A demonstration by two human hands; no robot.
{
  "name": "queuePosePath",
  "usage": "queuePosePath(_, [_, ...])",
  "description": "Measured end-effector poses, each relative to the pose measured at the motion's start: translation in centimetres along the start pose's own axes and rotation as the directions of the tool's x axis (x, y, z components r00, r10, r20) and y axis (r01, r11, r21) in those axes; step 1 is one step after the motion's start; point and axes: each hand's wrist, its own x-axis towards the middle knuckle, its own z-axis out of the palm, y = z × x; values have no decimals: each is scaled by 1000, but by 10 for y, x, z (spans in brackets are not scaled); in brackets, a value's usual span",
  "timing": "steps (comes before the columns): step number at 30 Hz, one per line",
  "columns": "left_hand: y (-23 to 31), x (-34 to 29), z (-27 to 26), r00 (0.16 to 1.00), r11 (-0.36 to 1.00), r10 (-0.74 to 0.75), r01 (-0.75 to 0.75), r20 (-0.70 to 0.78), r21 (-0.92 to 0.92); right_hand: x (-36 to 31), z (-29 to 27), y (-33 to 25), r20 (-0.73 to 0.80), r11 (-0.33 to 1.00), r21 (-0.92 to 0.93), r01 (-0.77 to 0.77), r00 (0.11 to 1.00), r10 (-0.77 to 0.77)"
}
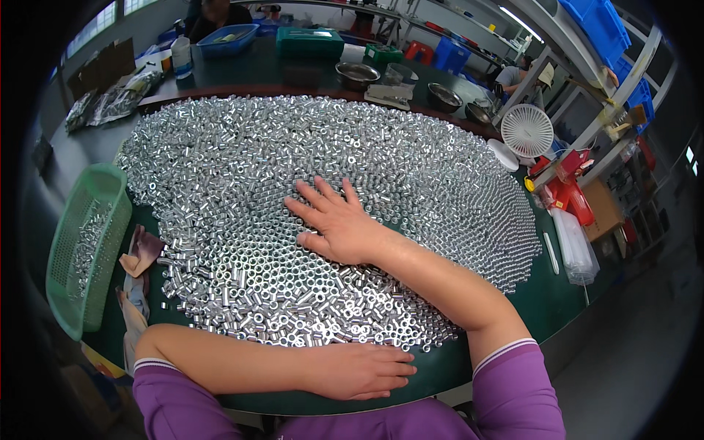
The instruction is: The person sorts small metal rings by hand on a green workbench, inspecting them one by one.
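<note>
Metal sleeves (242, 147), short, shiny and hollow, spread in a broad heap over the middle of a green table (440, 378). In the head view, many in the centre and toward the right stand on end, packed side by side in close ranks with their round openings upward; along the far and near edges they lie tumbled at all angles.

The right hand (339, 229) lies palm down on the middle of the heap, its fingers spread and straight. It is not closed on anything visible, though what is under the palm is hidden. A small gap in the sleeves shows green just to the right of its wrist. The left hand (363, 370) is flat and palm down at the near edge of the heap, fingers extended toward the right, its forearm lying along the front of the table. It grips nothing that shows; its underside cannot be seen.

On the left, a pale green perforated basket (94, 312) contains small metal pieces, and a crumpled cloth (139, 264) lies between it and the heap. On the right are a white fan (527, 130), a thin white stick (551, 253) and clear plastic bags (572, 246). Beyond the heap stand a metal bowl (357, 73), a dark green box (309, 44) and a blue tray (228, 40).
</note>
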Motion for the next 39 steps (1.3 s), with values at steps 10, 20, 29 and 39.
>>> queuePosePath(10, [1, -1, 0, 998, 999, -36, 37, 49, -8, -23, -5, -17, 91, 998, 3, -63, 994, 62])
queuePosePath(20, [1, -3, 2, 999, 999, -35, 35, 16, 2, -27, -8, -17, 127, 988, -65, -141, 981, 149])
queuePosePath(29, [-1, -2, 1, 1000, 1000, -6, 6, -11, -9, 10, 7, 9, -1, 999, -17, -28, 1000, 28])
queuePosePath(39, [-1, -1, -2, 1000, 1000, -7, 7, -21, 13, 9, -1, -1, 26, 995, -52, -81, 996, 83])
